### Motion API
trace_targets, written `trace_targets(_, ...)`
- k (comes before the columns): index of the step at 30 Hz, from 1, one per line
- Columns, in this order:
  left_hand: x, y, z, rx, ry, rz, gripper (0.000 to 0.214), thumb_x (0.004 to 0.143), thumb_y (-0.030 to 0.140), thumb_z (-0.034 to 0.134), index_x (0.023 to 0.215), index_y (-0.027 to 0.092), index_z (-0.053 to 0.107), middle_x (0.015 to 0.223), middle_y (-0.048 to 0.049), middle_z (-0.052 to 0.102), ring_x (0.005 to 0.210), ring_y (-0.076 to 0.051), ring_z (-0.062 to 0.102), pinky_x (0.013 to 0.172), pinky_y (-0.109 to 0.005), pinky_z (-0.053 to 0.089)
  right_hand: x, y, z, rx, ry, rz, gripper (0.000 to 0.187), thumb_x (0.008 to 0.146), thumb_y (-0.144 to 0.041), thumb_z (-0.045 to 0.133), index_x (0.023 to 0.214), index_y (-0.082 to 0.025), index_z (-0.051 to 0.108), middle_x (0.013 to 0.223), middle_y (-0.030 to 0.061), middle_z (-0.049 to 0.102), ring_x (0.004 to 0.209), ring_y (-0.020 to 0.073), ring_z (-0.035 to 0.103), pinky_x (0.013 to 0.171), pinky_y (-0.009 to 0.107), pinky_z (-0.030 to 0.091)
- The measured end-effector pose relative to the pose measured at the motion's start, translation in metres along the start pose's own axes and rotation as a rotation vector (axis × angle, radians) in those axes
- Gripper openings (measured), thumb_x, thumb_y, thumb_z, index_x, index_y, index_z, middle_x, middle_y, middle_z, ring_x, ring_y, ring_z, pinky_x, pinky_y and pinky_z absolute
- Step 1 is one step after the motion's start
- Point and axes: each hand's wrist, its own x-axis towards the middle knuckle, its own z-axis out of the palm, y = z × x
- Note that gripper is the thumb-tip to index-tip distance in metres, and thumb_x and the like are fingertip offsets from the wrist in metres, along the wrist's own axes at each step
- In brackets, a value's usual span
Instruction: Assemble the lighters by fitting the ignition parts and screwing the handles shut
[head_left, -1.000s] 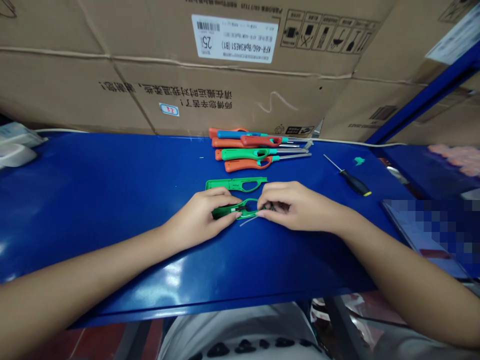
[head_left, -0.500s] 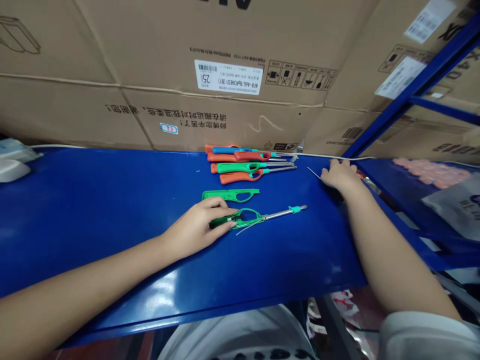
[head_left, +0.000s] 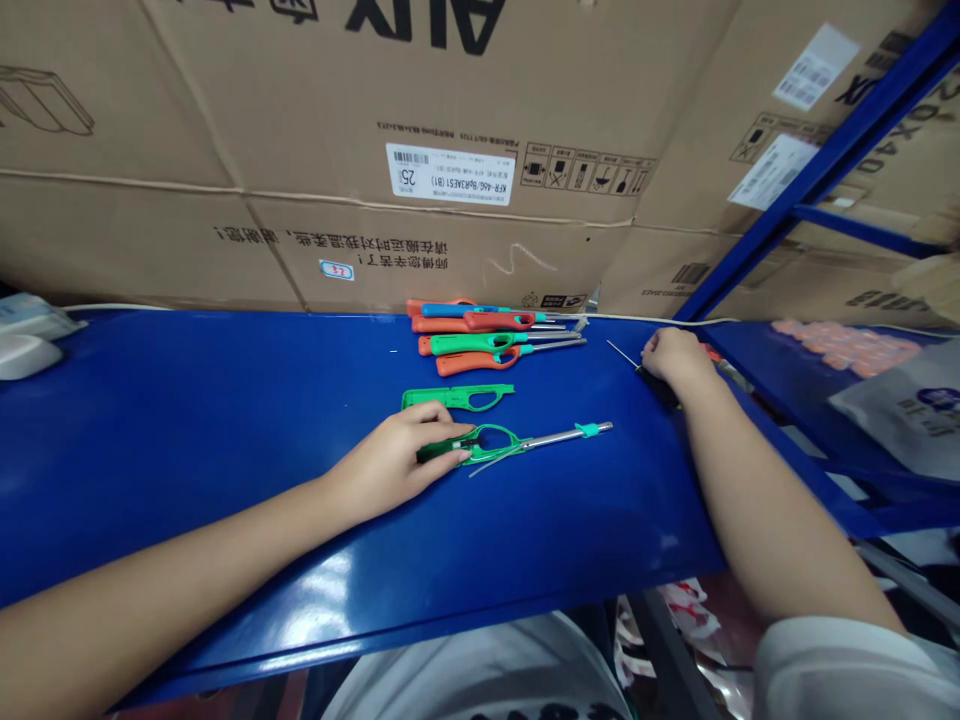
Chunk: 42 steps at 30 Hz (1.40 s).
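Note:
My left hand (head_left: 397, 450) grips the handle of an opened green lighter (head_left: 491, 437), thumb and fingers on its near and far edges. Inner parts show in the shell, a thin wire sticks out, and a metal tube with a turquoise collar (head_left: 591, 430) extends right. Just behind lies the loose green half shell (head_left: 459, 397). My right hand (head_left: 675, 355) is at the table's right side with fingers curled in; what they hold, if anything, is hidden. Under it lies a screwdriver (head_left: 622, 354) with a thin shaft and a dark handle, partly covered by the hand.
Several long-necked lighters (head_left: 480, 345) in orange, green and blue lie at the back of the blue table (head_left: 225, 420), against a large cardboard box (head_left: 315, 120). A white object (head_left: 28, 357) sits far left. A blue metal frame (head_left: 750, 240) and pink pieces (head_left: 840, 345) are right.
My right hand's fingers have curled in and drawn slightly nearer, while the screwdriver stays put. My left hand keeps its hold on the opened lighter. The view has tilted slightly upward.

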Motion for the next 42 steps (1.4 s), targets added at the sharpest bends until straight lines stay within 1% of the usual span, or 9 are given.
trace_targets(6,0.000,0.001,0.000,-0.013,0.009,-0.009,0.030,0.099,0.031,0.060,0.123,0.017,0.073,0.097,-0.0060,0.064,0.083,-0.016,0.066,0.078,-0.029,0.055,-0.023,-0.026,-0.010,0.330,-0.007,-0.284,0.005,0.088,-0.025,0.058,0.086,-0.020,0.060,0.098,0.0091,0.069,0.092,0.0224,0.066,0.084,0.036,0.052)
trace_targets(10,0.001,0.000,0.000,-0.021,0.012,-0.021,0.029,0.097,0.029,0.062,0.122,0.017,0.073,0.097,-0.0058,0.064,0.081,-0.016,0.066,0.077,-0.029,0.055,-0.059,-0.053,-0.010,0.560,-0.260,-0.491,0.023,0.088,-0.044,0.064,0.090,-0.021,0.061,0.087,0.0012,0.066,0.071,0.0135,0.062,0.062,0.026,0.051)
trace_targets(12,0.001,0.000,0.000,-0.025,0.015,-0.024,0.029,0.097,0.028,0.063,0.121,0.017,0.073,0.098,-0.0060,0.065,0.082,-0.016,0.067,0.078,-0.029,0.055,-0.078,-0.064,-0.007,0.867,-0.496,-0.567,0.034,0.080,-0.050,0.074,0.088,-0.020,0.062,0.079,-0.0013,0.062,0.060,0.0092,0.053,0.055,0.024,0.046)
trace_targets(15,0.001,0.000,0.000,-0.033,0.015,-0.032,0.028,0.097,0.029,0.063,0.121,0.018,0.073,0.099,-0.0060,0.066,0.084,-0.016,0.067,0.080,-0.029,0.055,-0.099,-0.077,-0.001,1.119,-0.730,-0.530,0.045,0.072,-0.055,0.083,0.086,-0.019,0.060,0.067,-0.0045,0.058,0.054,0.0076,0.052,0.050,0.022,0.047)
trace_targets(18,0.001,0.000,-0.001,-0.038,0.022,-0.039,0.028,0.097,0.029,0.063,0.120,0.018,0.074,0.099,-0.0061,0.067,0.083,-0.016,0.067,0.078,-0.029,0.055,-0.110,-0.083,0.003,1.116,-0.830,-0.465,0.049,0.071,-0.058,0.084,0.084,-0.019,0.057,0.068,-0.0018,0.064,0.063,0.0120,0.065,0.060,0.026,0.058)
trace_targets(21,0.001,0.001,-0.001,-0.043,0.034,-0.039,0.027,0.096,0.029,0.064,0.117,0.016,0.075,0.098,-0.0064,0.067,0.084,-0.016,0.067,0.079,-0.029,0.054,-0.110,-0.082,0.006,1.006,-0.843,-0.448,0.048,0.072,-0.055,0.085,0.080,-0.019,0.054,0.072,0.0015,0.069,0.073,0.0175,0.073,0.067,0.032,0.063)
trace_targets(24,0.002,0.001,0.000,-0.052,0.036,-0.052,0.026,0.096,0.029,0.065,0.117,0.017,0.075,0.099,-0.0060,0.067,0.083,-0.015,0.067,0.076,-0.027,0.054,-0.104,-0.076,0.006,0.791,-0.850,-0.514,0.037,0.079,-0.046,0.080,0.080,-0.019,0.055,0.071,0.0030,0.070,0.068,0.0165,0.070,0.061,0.028,0.058)
trace_targets(30,0.000,0.001,0.001,-0.059,0.039,-0.065,0.026,0.096,0.030,0.064,0.117,0.018,0.074,0.101,-0.0063,0.067,0.083,-0.015,0.067,0.075,-0.027,0.054,-0.093,-0.064,-0.002,0.281,-0.534,-1.023,0.018,0.091,-0.033,0.064,0.082,-0.018,0.064,0.076,0.0020,0.066,0.067,0.0133,0.055,0.061,0.026,0.040)
trace_targets(42,0.001,0.003,0.000,-0.047,0.043,-0.059,0.026,0.097,0.029,0.064,0.117,0.017,0.075,0.099,-0.0061,0.068,0.084,-0.015,0.067,0.078,-0.028,0.054,-0.113,-0.071,-0.003,0.377,-0.402,-1.262,0.011,0.097,-0.029,0.060,0.094,-0.019,0.064,0.091,0.0036,0.066,0.076,0.0146,0.057,0.070,0.026,0.042)
